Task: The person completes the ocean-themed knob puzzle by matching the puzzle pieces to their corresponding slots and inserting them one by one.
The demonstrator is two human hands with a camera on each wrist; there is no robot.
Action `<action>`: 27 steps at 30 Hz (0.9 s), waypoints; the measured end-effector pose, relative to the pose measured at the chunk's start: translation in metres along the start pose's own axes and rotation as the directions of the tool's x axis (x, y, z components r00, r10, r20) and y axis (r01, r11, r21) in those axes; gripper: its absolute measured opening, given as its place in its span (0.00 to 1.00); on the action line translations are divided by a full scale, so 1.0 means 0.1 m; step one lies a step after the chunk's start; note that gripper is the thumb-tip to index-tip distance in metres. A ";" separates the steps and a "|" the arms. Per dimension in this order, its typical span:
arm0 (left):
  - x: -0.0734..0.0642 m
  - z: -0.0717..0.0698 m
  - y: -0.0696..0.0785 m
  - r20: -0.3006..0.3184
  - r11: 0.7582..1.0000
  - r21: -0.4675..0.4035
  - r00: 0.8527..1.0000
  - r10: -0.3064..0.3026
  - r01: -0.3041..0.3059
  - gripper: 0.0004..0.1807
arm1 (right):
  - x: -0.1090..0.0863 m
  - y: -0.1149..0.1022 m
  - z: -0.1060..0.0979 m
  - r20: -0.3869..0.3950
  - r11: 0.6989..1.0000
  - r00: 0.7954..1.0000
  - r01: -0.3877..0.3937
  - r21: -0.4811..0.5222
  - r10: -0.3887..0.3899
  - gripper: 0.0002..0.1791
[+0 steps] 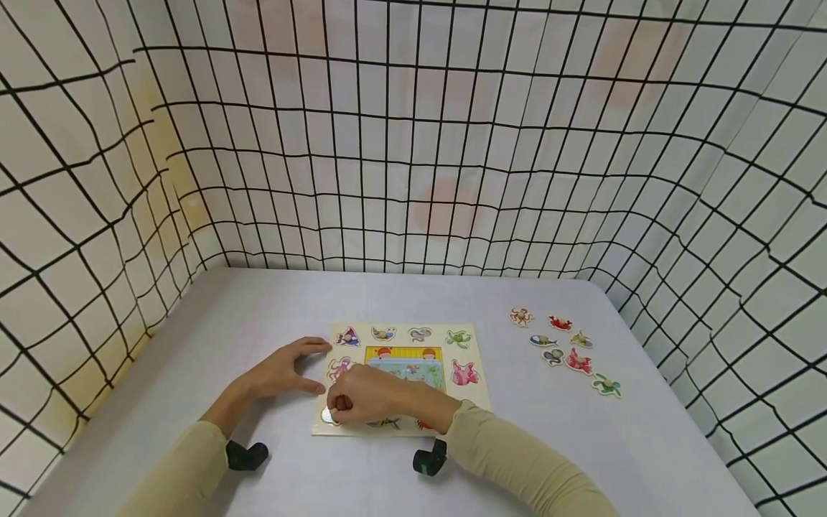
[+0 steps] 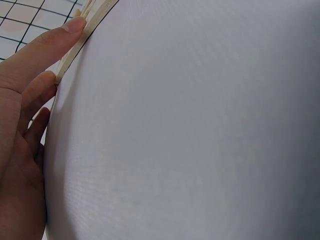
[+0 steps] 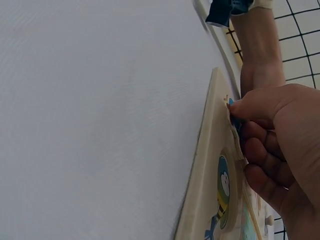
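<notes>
A wooden peg puzzle board (image 1: 480, 398) with sea-animal pictures lies on the white table. My right hand (image 1: 365, 395) is over its lower left corner, fingers curled, pinching a puzzle piece (image 3: 234, 120) with some blue on it, low against the board; its picture is mostly hidden by the thumb and fingers. My left hand (image 1: 284, 370) lies at the board's left edge with fingers spread, thumb and fingertips touching the edge in the left wrist view. Knobbed pieces, a sailboat-shaped one (image 1: 348, 336) and a duck-like one (image 1: 384, 333), sit along the top row.
Several loose pieces lie to the right of the board, among them an octopus (image 1: 520, 317), a crab (image 1: 560, 323), a blue fish (image 1: 543, 340), a pink one (image 1: 578, 361) and a turtle (image 1: 606, 385). Black wire mesh (image 1: 420, 151) in front of white cloth surrounds the table.
</notes>
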State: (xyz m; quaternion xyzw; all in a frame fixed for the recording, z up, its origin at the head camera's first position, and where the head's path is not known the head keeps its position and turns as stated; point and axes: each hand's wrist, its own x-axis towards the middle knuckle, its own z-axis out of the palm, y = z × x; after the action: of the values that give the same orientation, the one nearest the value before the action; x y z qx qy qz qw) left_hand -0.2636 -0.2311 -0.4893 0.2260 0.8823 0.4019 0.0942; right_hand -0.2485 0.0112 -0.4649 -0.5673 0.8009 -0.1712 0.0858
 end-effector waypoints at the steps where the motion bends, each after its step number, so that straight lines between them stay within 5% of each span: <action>1: 0.01 0.00 0.00 0.001 1.000 -0.001 1.000 0.003 -0.003 0.44 | 0.00 0.00 0.00 -0.002 1.000 1.000 -0.002 -0.005 0.002 0.05; 17: -0.03 0.01 0.00 -0.010 1.000 0.000 1.000 0.002 -0.002 0.45 | -0.02 0.03 -0.04 0.038 0.999 0.998 0.045 -0.030 -0.044 0.08; 27: -0.01 0.02 -0.03 -0.011 1.000 -0.007 1.000 -0.006 0.006 0.45 | -0.15 0.10 -0.23 0.049 0.999 0.998 -0.048 -0.022 0.049 0.11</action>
State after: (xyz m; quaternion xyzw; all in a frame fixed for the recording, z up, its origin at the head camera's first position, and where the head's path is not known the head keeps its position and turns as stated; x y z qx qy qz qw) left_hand -0.2634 -0.2320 -0.4932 0.2207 0.8822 0.4058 0.0913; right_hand -0.2599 0.0323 -0.4483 -0.5526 0.8139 -0.1467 0.1037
